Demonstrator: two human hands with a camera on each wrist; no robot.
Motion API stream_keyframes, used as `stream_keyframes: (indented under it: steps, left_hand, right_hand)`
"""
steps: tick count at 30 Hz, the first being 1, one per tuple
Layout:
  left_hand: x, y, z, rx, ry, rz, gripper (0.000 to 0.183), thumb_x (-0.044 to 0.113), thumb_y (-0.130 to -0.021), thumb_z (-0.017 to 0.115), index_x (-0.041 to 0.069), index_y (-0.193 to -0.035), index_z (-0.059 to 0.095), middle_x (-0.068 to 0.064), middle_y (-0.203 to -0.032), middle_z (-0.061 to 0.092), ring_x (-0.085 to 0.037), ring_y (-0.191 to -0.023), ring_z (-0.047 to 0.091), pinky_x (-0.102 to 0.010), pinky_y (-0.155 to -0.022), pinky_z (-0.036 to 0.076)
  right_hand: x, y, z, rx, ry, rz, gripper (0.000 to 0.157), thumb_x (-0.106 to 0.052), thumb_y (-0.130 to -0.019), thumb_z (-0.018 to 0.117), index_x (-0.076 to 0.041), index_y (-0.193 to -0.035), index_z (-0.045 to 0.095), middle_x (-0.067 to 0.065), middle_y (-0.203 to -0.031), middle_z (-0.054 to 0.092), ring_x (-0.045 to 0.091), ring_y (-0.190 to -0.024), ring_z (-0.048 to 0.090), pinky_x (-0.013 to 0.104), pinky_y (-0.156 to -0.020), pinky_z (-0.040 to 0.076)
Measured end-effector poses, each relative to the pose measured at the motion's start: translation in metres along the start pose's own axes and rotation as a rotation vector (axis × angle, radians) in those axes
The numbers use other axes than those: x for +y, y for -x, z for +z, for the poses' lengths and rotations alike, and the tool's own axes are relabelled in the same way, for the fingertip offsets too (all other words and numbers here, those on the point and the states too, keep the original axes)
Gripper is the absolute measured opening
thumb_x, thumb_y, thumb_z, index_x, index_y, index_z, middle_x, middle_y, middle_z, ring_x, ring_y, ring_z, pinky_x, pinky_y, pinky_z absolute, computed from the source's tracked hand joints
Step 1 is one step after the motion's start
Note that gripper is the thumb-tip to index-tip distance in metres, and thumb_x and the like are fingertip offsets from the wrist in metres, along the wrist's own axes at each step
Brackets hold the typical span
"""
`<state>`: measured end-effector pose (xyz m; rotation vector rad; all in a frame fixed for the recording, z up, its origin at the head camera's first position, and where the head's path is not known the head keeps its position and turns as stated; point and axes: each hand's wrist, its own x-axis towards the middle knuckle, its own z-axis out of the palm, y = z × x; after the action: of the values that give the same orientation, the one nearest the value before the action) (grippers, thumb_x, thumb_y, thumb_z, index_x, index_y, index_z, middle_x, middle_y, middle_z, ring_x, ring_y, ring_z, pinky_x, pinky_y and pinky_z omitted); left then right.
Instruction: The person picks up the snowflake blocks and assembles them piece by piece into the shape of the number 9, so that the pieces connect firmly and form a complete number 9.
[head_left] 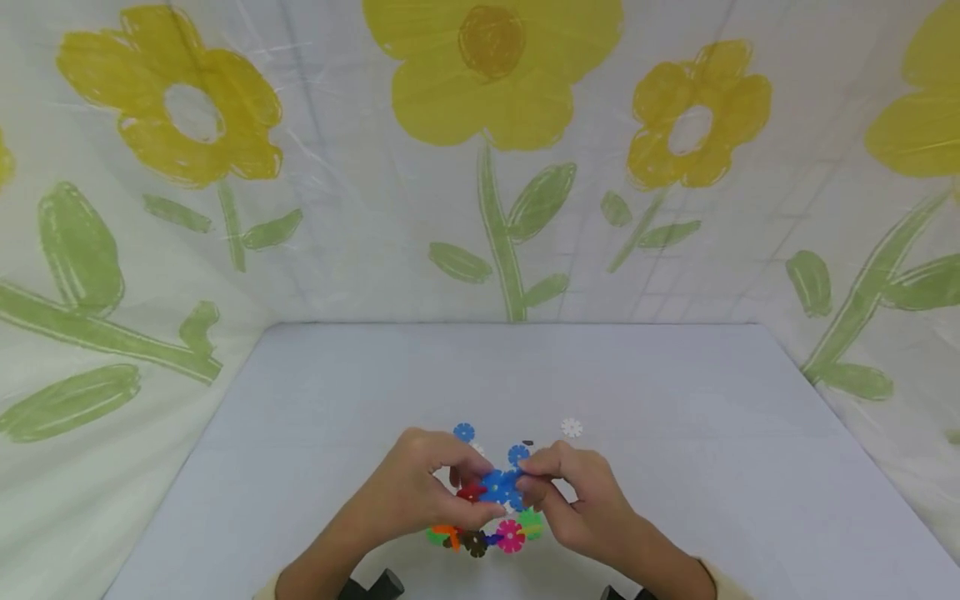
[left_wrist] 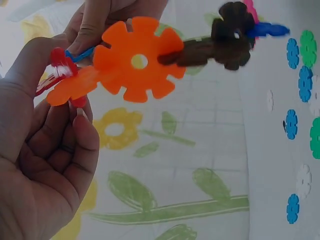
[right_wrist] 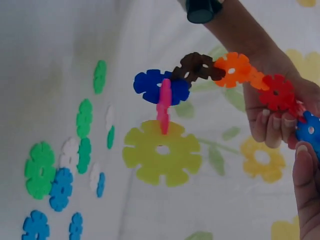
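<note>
A chain of slotted snowflake discs hangs between my hands, above the white table. My left hand (head_left: 427,483) grips its upper end, thumb and fingers around a red disc (right_wrist: 276,92) beside a blue disc (head_left: 495,486). With thumb and forefinger, my right hand (head_left: 581,496) pinches the blue piece from the other side. Away from the red, the chain runs through orange discs (left_wrist: 139,60), brown discs (left_wrist: 232,35), a dark blue disc (right_wrist: 145,86) and a pink disc (right_wrist: 163,105) to a yellow disc (right_wrist: 162,170). Fingers partly hide the blue joint.
Loose discs lie on the table (head_left: 337,383) beneath and beyond the hands: several blue ones (head_left: 463,432), white ones (head_left: 572,427) and green ones (right_wrist: 40,170). A curtain (head_left: 337,250) printed with yellow flowers stands along the table's back and sides.
</note>
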<state>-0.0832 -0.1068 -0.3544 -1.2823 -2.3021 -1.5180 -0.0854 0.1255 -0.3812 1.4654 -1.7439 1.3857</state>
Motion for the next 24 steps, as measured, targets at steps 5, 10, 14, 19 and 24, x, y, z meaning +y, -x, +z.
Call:
stream_keyframes:
  steps: [5, 10, 14, 19, 24]
  left_hand:
    - [0.001, 0.001, -0.002, 0.012, -0.004, 0.024, 0.022, 0.016, -0.075, 0.09, 0.012, -0.092, 0.077, 0.012, -0.078, 0.069, 0.0, -0.067, 0.058, -0.022, -0.057, 0.055]
    - [0.0, -0.001, -0.003, 0.017, -0.097, 0.057, 0.027, 0.022, -0.078, 0.088, 0.014, -0.1, 0.076, 0.013, -0.084, 0.069, 0.001, -0.074, 0.06, -0.021, -0.061, 0.055]
    - [-0.002, -0.004, 0.002, 0.049, -0.125, 0.089, 0.04, 0.024, -0.08, 0.087, 0.013, -0.115, 0.071, 0.007, -0.102, 0.071, -0.006, -0.091, 0.065, -0.022, -0.071, 0.056]
    - [-0.005, -0.007, 0.012, 0.104, -0.084, 0.159, 0.029, 0.016, -0.084, 0.083, 0.013, -0.11, 0.072, 0.003, -0.106, 0.072, -0.01, -0.097, 0.066, -0.025, -0.078, 0.057]
    - [-0.006, -0.006, 0.013, 0.143, -0.051, 0.18, 0.008, 0.01, -0.092, 0.074, 0.015, -0.098, 0.073, 0.006, -0.096, 0.071, -0.009, -0.088, 0.063, -0.026, -0.068, 0.056]
  right_hand:
    - [0.0, -0.002, 0.004, 0.022, -0.013, -0.019, 0.016, -0.005, -0.101, 0.058, 0.011, -0.097, 0.054, 0.01, -0.078, 0.064, 0.009, -0.062, 0.063, 0.016, -0.059, 0.054]
    - [0.002, 0.001, 0.003, 0.032, -0.014, 0.044, 0.018, -0.007, -0.101, 0.059, 0.011, -0.101, 0.054, 0.011, -0.081, 0.065, 0.011, -0.062, 0.064, 0.018, -0.059, 0.055]
    - [0.002, 0.005, 0.004, 0.051, 0.008, 0.124, 0.02, -0.008, -0.101, 0.059, 0.01, -0.106, 0.053, 0.011, -0.084, 0.067, 0.011, -0.064, 0.066, 0.02, -0.06, 0.056]
    - [0.002, 0.003, 0.006, 0.054, 0.028, 0.11, 0.02, -0.008, -0.102, 0.057, 0.011, -0.107, 0.052, 0.013, -0.087, 0.068, 0.012, -0.065, 0.066, 0.019, -0.061, 0.056]
    - [0.006, -0.001, 0.005, 0.016, 0.021, 0.033, 0.023, -0.009, -0.102, 0.057, 0.013, -0.105, 0.051, 0.015, -0.086, 0.068, 0.012, -0.067, 0.067, 0.019, -0.063, 0.056]
